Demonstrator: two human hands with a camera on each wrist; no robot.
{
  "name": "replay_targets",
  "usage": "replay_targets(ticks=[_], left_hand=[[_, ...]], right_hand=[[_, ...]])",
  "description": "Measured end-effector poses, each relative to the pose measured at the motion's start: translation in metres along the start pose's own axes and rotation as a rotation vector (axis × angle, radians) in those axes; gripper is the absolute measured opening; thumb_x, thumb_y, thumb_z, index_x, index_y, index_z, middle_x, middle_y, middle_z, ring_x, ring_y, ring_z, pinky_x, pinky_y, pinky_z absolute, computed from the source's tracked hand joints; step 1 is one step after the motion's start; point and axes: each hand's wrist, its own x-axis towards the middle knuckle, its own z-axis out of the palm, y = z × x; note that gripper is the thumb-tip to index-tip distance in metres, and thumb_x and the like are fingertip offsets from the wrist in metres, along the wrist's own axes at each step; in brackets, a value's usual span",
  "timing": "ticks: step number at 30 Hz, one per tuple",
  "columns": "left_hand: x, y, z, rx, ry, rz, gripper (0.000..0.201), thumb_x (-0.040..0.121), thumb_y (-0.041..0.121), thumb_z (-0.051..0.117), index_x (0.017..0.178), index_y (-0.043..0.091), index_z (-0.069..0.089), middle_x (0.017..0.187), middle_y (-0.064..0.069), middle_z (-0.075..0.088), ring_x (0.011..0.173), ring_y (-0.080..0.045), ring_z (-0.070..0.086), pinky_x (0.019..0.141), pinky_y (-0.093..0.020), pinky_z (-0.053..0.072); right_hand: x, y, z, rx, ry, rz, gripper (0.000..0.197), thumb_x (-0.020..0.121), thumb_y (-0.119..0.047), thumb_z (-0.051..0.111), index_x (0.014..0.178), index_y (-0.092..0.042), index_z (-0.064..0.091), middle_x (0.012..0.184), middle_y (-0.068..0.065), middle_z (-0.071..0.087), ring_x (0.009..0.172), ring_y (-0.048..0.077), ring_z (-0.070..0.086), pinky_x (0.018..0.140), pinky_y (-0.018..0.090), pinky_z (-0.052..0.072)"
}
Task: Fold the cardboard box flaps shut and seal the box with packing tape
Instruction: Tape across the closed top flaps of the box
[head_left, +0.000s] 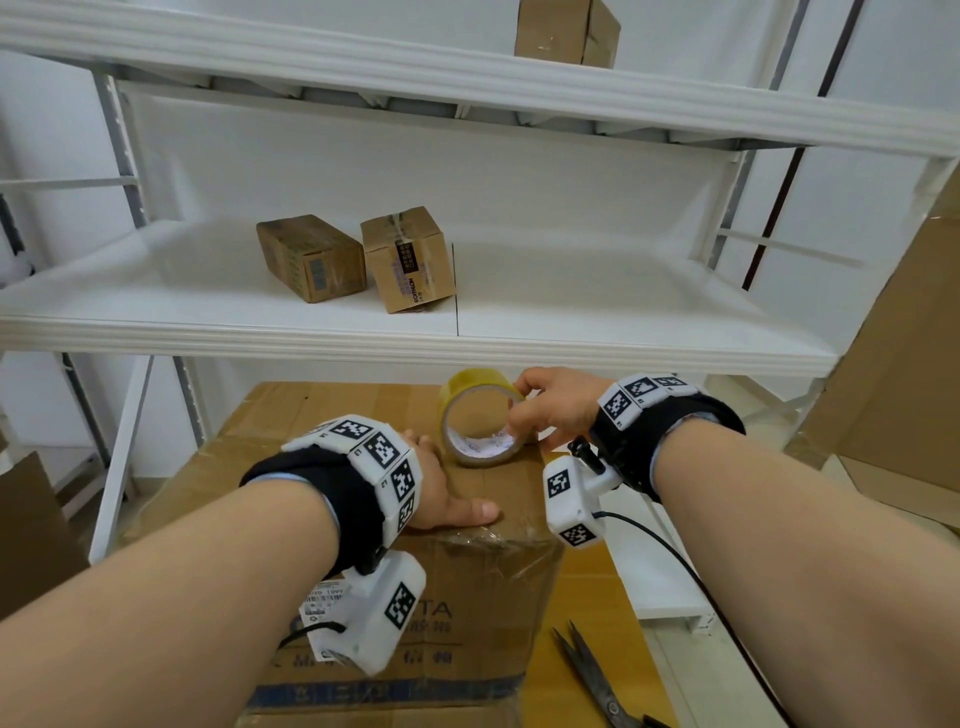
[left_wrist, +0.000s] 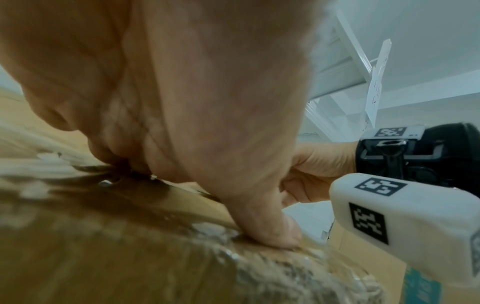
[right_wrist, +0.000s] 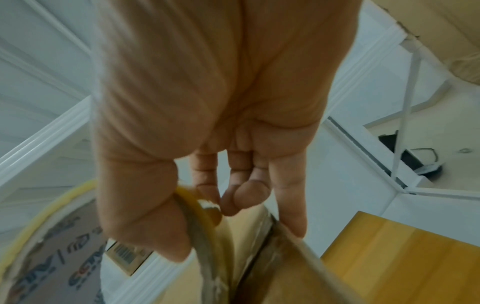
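Note:
A big brown cardboard box (head_left: 405, 623) stands in front of me with its top flaps down. My left hand (head_left: 447, 499) lies flat on the top near the front right corner, thumb (left_wrist: 280, 232) pressing on shiny clear tape at the edge. A roll of yellowish packing tape (head_left: 480, 415) stands on edge on the box top near its right side. My right hand (head_left: 545, 410) grips the roll, thumb (right_wrist: 155, 226) inside the core and fingers (right_wrist: 207, 185) over the outer rim.
Scissors (head_left: 597, 680) lie on the yellow-brown surface at the lower right. A white shelf (head_left: 623, 332) just above the box carries two small cardboard boxes (head_left: 358, 260). Flat cardboard (head_left: 893, 338) leans at the right. A black cable (head_left: 701, 587) trails from my right wrist.

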Motion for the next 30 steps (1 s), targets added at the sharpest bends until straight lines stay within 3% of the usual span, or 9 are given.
replay_targets(ticks=[2,5,10,16,20,25,30], left_hand=[[0.005,-0.001,0.004,-0.019,0.019,-0.003,0.120,0.070,0.092,0.028,0.155,0.010,0.004,0.162,-0.014,0.005,0.148,-0.031,0.014,0.117,-0.047,0.014],[0.011,-0.002,0.007,-0.045,0.016,-0.013,0.126,0.066,0.095,0.029,0.155,0.011,0.001,0.163,-0.013,0.002,0.149,-0.031,0.012,0.118,-0.048,0.012],[0.015,-0.003,0.008,-0.063,0.020,-0.026,0.130,0.062,0.097,0.032,0.156,0.012,0.004,0.162,-0.012,0.005,0.148,-0.031,0.016,0.117,-0.048,0.015],[0.016,-0.002,0.009,-0.087,0.028,-0.018,0.130,0.060,0.097,0.033,0.155,0.011,0.008,0.162,-0.014,0.010,0.146,-0.032,0.019,0.118,-0.048,0.019],[0.013,-0.001,0.003,-0.072,0.013,-0.028,0.130,0.062,0.097,0.031,0.156,0.011,0.003,0.163,-0.013,0.003,0.148,-0.032,0.014,0.118,-0.050,0.015],[-0.002,0.010,-0.006,-0.032,0.033,-0.013,0.118,0.078,0.084,0.037,0.153,0.004,-0.009,0.161,-0.017,-0.013,0.149,-0.033,-0.001,0.119,-0.048,0.008],[-0.016,0.030,-0.020,0.071,0.012,0.029,0.093,0.095,0.064,0.033,0.153,0.002,-0.005,0.162,-0.017,-0.002,0.149,-0.033,0.009,0.117,-0.043,0.013]], right_hand=[[-0.001,0.005,0.000,0.098,0.014,0.008,0.023,0.075,-0.008,0.073,0.094,-0.013,0.060,0.099,0.012,0.060,0.088,0.024,0.060,0.088,0.053,0.059],[0.000,0.010,-0.002,0.158,0.017,0.019,0.021,0.078,0.002,0.066,0.089,-0.013,0.058,0.097,0.012,0.053,0.088,0.024,0.055,0.088,0.052,0.059],[0.003,0.010,-0.005,0.187,-0.008,0.021,0.021,0.082,0.005,0.063,0.092,-0.011,0.055,0.104,0.015,0.057,0.097,0.027,0.061,0.081,0.041,0.061],[0.006,0.017,-0.004,0.249,0.028,0.022,0.023,0.081,0.007,0.062,0.093,-0.011,0.054,0.104,0.017,0.059,0.097,0.028,0.064,0.082,0.043,0.061],[0.008,0.016,-0.003,0.308,0.021,0.033,0.023,0.083,0.004,0.064,0.098,-0.011,0.055,0.102,0.014,0.061,0.095,0.025,0.062,0.087,0.046,0.059],[0.007,0.020,-0.003,0.304,-0.005,0.034,0.034,0.085,0.001,0.070,0.119,-0.001,0.063,0.107,0.013,0.065,0.100,0.024,0.063,0.080,0.038,0.059],[0.005,0.022,-0.003,0.274,-0.049,0.020,0.024,0.084,-0.005,0.075,0.106,-0.011,0.067,0.116,0.012,0.069,0.118,0.029,0.063,0.102,0.046,0.053]])
